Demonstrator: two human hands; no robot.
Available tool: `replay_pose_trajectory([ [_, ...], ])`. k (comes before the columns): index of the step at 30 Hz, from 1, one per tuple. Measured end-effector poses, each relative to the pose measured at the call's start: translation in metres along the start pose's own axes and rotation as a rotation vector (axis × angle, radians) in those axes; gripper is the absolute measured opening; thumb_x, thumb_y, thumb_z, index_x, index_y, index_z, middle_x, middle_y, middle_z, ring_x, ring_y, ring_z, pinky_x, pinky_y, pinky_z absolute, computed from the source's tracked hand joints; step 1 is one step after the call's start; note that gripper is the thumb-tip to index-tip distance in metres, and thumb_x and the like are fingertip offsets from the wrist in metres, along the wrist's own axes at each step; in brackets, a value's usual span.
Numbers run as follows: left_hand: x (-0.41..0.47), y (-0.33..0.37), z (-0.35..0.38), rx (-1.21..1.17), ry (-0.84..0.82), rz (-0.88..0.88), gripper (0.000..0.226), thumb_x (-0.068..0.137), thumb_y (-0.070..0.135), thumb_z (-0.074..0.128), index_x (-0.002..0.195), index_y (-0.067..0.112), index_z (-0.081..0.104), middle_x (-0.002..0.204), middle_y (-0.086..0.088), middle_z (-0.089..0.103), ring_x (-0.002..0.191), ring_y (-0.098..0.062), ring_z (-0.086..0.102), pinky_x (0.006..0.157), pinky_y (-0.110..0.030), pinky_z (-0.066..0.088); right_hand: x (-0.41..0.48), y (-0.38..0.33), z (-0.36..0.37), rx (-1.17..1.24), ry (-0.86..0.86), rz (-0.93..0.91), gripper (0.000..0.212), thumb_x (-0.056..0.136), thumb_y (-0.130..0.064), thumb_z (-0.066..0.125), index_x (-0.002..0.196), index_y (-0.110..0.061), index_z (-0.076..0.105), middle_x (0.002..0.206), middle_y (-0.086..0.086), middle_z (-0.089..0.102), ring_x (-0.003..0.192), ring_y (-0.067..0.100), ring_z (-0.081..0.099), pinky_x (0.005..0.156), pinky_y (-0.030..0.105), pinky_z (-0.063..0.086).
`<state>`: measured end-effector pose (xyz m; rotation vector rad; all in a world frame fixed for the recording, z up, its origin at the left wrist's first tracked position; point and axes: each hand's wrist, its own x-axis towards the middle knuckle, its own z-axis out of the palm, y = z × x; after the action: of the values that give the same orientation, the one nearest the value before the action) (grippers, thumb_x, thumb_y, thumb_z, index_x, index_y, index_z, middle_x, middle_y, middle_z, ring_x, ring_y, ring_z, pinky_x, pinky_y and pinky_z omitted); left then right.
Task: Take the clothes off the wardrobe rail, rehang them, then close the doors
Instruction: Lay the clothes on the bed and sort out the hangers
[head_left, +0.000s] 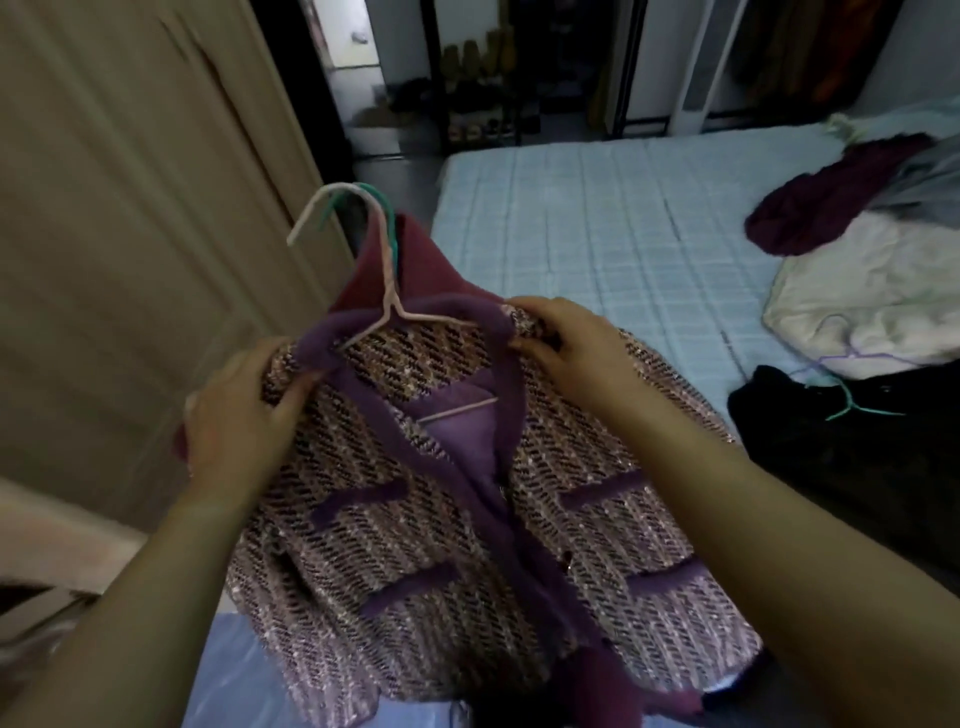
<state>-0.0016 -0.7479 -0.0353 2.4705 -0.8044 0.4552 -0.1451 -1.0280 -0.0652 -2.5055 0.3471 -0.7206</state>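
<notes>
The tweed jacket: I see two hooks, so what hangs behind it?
A maroon garment peeks out behind the collar of the tweed jacket, apparently on the green hanger; the jacket covers the rest of both.

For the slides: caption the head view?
Left hand and right hand hold a tweed jacket by its shoulders on a pink hanger near the bed.

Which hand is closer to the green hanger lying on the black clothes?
Right. The right hand grips the jacket at one shoulder, the green hanger off to its right; the left hand grips the other shoulder, farther away.
</notes>
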Motion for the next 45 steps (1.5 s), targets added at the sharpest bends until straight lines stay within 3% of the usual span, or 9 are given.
replay_pose_trajectory([
  [4,-0.036,-0.014,-0.042,-0.035,0.040,0.011,0.055,0.081,0.059,0.042,0.118,0.021,0.058,0.112,-0.012,0.065,0.106,-0.033,0.059,0.083,-0.047,0.044,-0.026,-0.044,-0.019,-0.042,-0.001,-0.048,0.041,0.087,-0.043,0.057,0.126,-0.033,0.052,0.104,0.001,0.065,0.096,0.022,0.060,0.080,0.042,0.048],
  [12,-0.104,-0.040,-0.102,-0.198,0.040,0.032,0.049,0.083,0.048,0.047,0.121,0.019,0.059,0.113,-0.017,0.064,0.103,-0.039,0.058,0.079,-0.044,0.043,-0.111,-0.140,-0.036,-0.193,0.133,-0.020,0.045,0.084,-0.053,0.051,0.124,-0.033,0.056,0.094,-0.002,0.067,0.081,0.018,0.062,0.069,0.035,0.050],
  [16,-0.125,-0.050,-0.132,-0.305,0.014,0.094,0.052,0.083,0.057,0.043,0.120,0.024,0.058,0.111,-0.015,0.065,0.102,-0.038,0.059,0.080,-0.046,0.043,-0.156,-0.189,-0.048,-0.250,0.207,0.042,0.048,0.085,-0.058,0.046,0.125,-0.033,0.056,0.093,-0.003,0.066,0.081,0.017,0.061,0.068,0.035,0.050],
  [22,-0.131,-0.009,-0.155,-0.430,-0.041,0.279,0.059,0.079,0.065,0.040,0.116,0.024,0.060,0.109,-0.009,0.067,0.100,-0.032,0.061,0.084,-0.048,0.047,-0.232,-0.226,-0.091,-0.300,0.376,0.224,0.039,0.084,-0.048,0.060,0.121,-0.034,0.059,0.097,-0.004,0.067,0.081,0.009,0.057,0.061,0.016,0.028],
  [27,-0.129,0.039,-0.147,-0.514,-0.078,0.384,0.048,0.083,0.061,0.047,0.115,0.027,0.059,0.107,-0.007,0.068,0.097,-0.031,0.062,0.085,-0.051,0.047,-0.270,-0.228,-0.130,-0.335,0.484,0.296,0.043,0.082,-0.053,0.056,0.120,-0.033,0.060,0.106,-0.003,0.068,0.080,0.013,0.060,0.070,0.024,0.042],
  [31,-0.133,0.074,-0.116,-0.580,-0.139,0.393,0.044,0.083,0.058,0.050,0.111,0.025,0.060,0.103,-0.007,0.069,0.093,-0.031,0.062,0.079,-0.044,0.049,-0.279,-0.196,-0.150,-0.369,0.520,0.346,0.043,0.080,-0.051,0.057,0.119,-0.032,0.062,0.105,-0.001,0.068,0.079,0.015,0.061,0.073,0.024,0.043],
  [36,-0.129,0.115,-0.043,-0.559,-0.233,0.326,0.048,0.084,0.062,0.049,0.114,0.026,0.059,0.110,-0.004,0.068,0.101,-0.030,0.060,0.087,-0.049,0.046,-0.269,-0.117,-0.159,-0.420,0.422,0.413,0.042,0.082,-0.048,0.058,0.120,-0.032,0.061,0.098,0.003,0.068,0.081,0.020,0.061,0.071,0.031,0.047],
  [45,-0.078,0.228,0.175,-0.376,-0.437,0.156,0.038,0.087,0.056,0.051,0.119,0.036,0.056,0.107,0.008,0.065,0.103,-0.021,0.058,0.081,-0.037,0.033,-0.212,0.159,-0.154,-0.248,0.146,0.575,0.037,0.079,-0.031,0.069,0.115,-0.036,0.062,0.098,0.001,0.067,0.083,0.019,0.062,0.077,0.037,0.051],
])
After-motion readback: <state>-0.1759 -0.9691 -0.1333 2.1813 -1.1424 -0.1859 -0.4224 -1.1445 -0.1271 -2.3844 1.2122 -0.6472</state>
